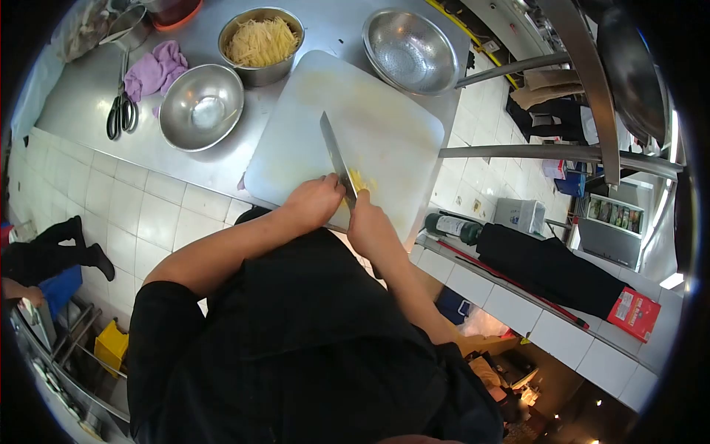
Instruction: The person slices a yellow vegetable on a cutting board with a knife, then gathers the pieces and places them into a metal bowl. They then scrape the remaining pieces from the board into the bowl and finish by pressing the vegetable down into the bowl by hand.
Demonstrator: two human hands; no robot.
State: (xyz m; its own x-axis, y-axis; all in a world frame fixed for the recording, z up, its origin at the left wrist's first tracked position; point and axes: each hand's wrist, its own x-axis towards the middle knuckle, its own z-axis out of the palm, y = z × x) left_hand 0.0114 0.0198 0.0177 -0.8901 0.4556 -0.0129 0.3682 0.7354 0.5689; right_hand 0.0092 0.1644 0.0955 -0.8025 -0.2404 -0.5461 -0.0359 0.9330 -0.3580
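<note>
- On the white rectangular plastic cutting board (384,111), which lies over the brushed stainless-steel desk (207,169), a long steel kitchen knife (334,144) stands with its blade among small yellow cut pieces (362,180), most of them just right of it.
- The right hand (370,228) has its fingers wrapped around the knife's handle, at the board's near side.
- The left hand (315,201) is close by on the blade's left, fingers bent; whether they pinch anything I cannot tell.
- Cutting the yellow pieces seems to be the step in hand; the next move would call for an even stroke, the left fingertips tucked clear of the edge.
- The knife's tip points away from the person and slightly left; its long axis runs obliquely from the right hand towards the board's far side.
</note>
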